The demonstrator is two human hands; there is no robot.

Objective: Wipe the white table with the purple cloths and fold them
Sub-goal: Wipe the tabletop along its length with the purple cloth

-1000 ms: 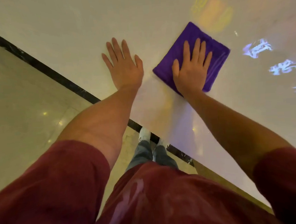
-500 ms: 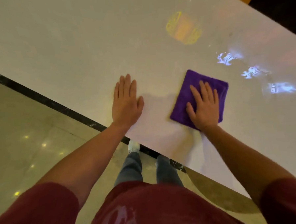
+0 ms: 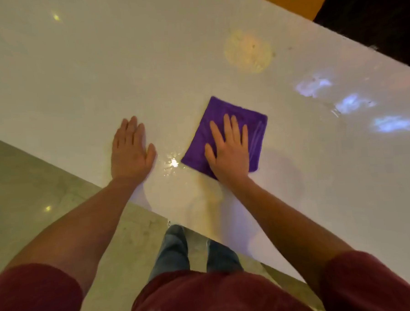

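A purple cloth (image 3: 254,126), folded into a square, lies flat on the glossy white table (image 3: 100,73) near its front edge. My right hand (image 3: 229,149) presses down on the cloth, palm flat and fingers spread, covering its near half. My left hand (image 3: 130,152) rests flat on the bare table to the left of the cloth, fingers together, holding nothing. Only one cloth is in view.
The table's front edge (image 3: 154,211) runs diagonally from left to lower right, with pale floor tiles (image 3: 34,188) below it. The far edge (image 3: 335,29) meets a dark area at the top right. Coloured light reflections (image 3: 248,52) sit on the tabletop.
My right hand has drawn the cloth back toward the front edge of the table. The left hand stays flat beside it. The camera view has shifted to show more of the far tabletop.
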